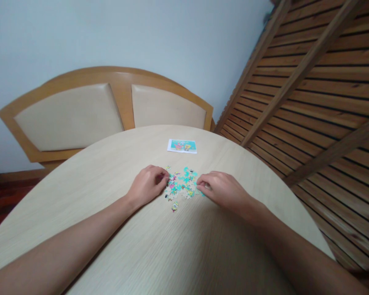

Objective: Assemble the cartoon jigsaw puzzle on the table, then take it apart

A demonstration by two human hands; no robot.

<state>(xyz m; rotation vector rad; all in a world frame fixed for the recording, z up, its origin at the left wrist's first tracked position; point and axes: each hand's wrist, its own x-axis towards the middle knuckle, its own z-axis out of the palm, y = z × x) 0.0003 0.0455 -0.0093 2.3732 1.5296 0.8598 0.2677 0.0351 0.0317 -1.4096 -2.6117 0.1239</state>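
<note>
A loose pile of jigsaw puzzle pieces (186, 178), teal, yellow, pink and pale, lies on the round table between my hands. My left hand (149, 183) rests at the pile's left edge, thumb and fingers curled together in a pinch against the pieces. At the right edge, my right hand (223, 188) is also pinched, fingertips down by some teal and pale pieces. What either pinch holds, if anything, is too small to tell. A small joined-looking yellow cluster (175, 206) sits just in front of the pile. Beyond it lies a picture card (182, 146) showing a pink and a yellow cartoon figure on teal.
The light wood table (117, 164) has a curved far edge. Behind it stands a wide wooden seat back with cream padded panels (70, 116), against a pale wall. A slatted wooden partition (313, 90) rises along the right side.
</note>
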